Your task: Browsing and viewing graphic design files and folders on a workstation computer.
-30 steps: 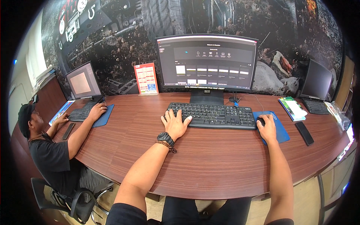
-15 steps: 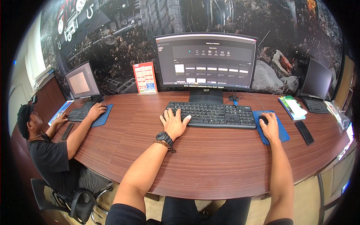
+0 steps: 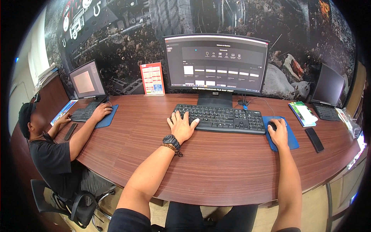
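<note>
My left hand [image 3: 181, 127] rests on the left part of a black keyboard [image 3: 223, 119], fingers spread, with a black watch [image 3: 171, 142] and beaded bracelets at the wrist. My right hand [image 3: 278, 135] is curled over a black mouse [image 3: 273, 124] on a blue mouse pad [image 3: 290, 138]. In front of me a large monitor [image 3: 216, 62] shows a dark program window with icons and rows of thumbnails. A black phone [image 3: 313, 139] lies to the right of the pad.
A co-worker [image 3: 50, 154] sits at the left, hands at another keyboard [image 3: 81, 114] and mouse below a monitor [image 3: 87, 81]. A red-framed card [image 3: 152, 78] stands on the wooden desk [image 3: 127, 150]. At right are papers [image 3: 302, 114], a dark screen [image 3: 327, 84] and another keyboard [image 3: 326, 112].
My right hand has shifted slightly right with the mouse. The view has shifted slightly. My left hand stays spread on the keyboard.
</note>
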Demonstrator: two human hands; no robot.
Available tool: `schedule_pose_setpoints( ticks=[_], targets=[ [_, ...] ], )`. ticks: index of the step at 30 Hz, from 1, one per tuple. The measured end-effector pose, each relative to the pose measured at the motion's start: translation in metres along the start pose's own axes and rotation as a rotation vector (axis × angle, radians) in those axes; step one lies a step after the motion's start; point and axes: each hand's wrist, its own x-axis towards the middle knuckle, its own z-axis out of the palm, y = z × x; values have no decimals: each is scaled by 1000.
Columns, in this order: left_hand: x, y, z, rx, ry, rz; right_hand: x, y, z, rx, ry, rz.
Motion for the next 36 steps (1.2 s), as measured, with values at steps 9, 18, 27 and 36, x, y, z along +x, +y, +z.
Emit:
schedule_pose_setpoints(
  ticks=[9, 18, 27, 36],
  targets=[
    [1, -2, 2, 0, 11, 6, -1, -6, -1, -8, -30, 48],
    [0, -2, 4, -8, 40, 15, 0, 8, 6, 16, 86, -13],
    [0, -1, 2, 3, 20, 5, 0, 1, 1, 19, -3, 18],
    [1, 0, -1, -12, 3, 1, 1, 0, 1, 7, -20, 33]
  ],
)
